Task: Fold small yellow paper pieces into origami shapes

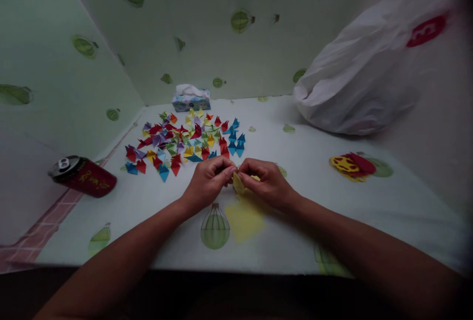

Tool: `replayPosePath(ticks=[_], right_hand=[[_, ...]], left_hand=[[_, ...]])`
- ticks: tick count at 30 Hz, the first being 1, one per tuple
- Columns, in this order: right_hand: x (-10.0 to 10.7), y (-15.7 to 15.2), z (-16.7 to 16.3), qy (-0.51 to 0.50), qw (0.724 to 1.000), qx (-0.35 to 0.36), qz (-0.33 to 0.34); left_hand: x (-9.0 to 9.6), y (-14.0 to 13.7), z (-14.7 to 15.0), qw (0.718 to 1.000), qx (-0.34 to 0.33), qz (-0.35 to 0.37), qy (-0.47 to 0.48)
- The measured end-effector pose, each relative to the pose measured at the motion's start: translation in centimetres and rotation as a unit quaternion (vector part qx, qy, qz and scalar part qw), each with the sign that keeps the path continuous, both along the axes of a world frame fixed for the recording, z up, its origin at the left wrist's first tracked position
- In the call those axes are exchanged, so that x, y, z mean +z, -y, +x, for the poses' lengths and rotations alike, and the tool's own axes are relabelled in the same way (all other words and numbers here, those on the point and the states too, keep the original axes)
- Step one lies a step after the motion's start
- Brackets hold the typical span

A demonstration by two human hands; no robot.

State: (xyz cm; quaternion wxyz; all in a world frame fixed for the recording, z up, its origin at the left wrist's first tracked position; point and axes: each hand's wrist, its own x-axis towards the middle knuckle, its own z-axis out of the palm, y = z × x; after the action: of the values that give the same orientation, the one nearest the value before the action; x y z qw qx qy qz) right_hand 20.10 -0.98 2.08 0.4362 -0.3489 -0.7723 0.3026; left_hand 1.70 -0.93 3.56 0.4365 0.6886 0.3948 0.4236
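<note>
Between my two hands is a small folded piece of yellow paper (238,183), raised a little over the table. My left hand (209,179) pinches its left side with thumb and forefinger. On the other side my right hand (266,181) grips it the same way, fingertips close to those of the left. Beneath them a flat yellow paper sheet (244,219) lies on the table. Beyond my left hand spreads a crowd of small folded paper figures (175,161) in red, blue, yellow, green and purple.
A dark red drink can (90,176) stands at the left. At the back is a tissue box (191,101). A large white plastic bag (351,74) fills the back right. Red and yellow cut-out pieces (353,165) lie at the right on the patterned tablecloth (288,246).
</note>
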Motion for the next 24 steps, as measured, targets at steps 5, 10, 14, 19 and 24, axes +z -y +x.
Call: replayPosePath(ticks=[5, 10, 14, 19, 24], right_hand=[[-0.01, -0.11, 0.07, -0.004, 1.0, -0.018, -0.018], [0.07, -0.01, 0.07, -0.003, 0.999, -0.021, -0.025], [0.27, 0.08, 0.06, -0.008, 0.998, -0.002, -0.06], [0.39, -0.04, 0.1, -0.067, 0.984, 0.047, -0.156], [-0.07, -0.36, 0.07, -0.117, 0.964, 0.074, -0.229]], left_hand=[[-0.01, -0.17, -0.11, 1.0, -0.007, -0.012, 0.012], [-0.03, -0.37, -0.15, 0.999, -0.015, -0.033, 0.012], [-0.02, -0.23, -0.14, 1.0, -0.008, -0.022, 0.005], [-0.24, -0.12, -0.23, 1.0, 0.016, 0.0, 0.002], [-0.29, -0.29, -0.16, 0.998, 0.05, -0.017, 0.021]])
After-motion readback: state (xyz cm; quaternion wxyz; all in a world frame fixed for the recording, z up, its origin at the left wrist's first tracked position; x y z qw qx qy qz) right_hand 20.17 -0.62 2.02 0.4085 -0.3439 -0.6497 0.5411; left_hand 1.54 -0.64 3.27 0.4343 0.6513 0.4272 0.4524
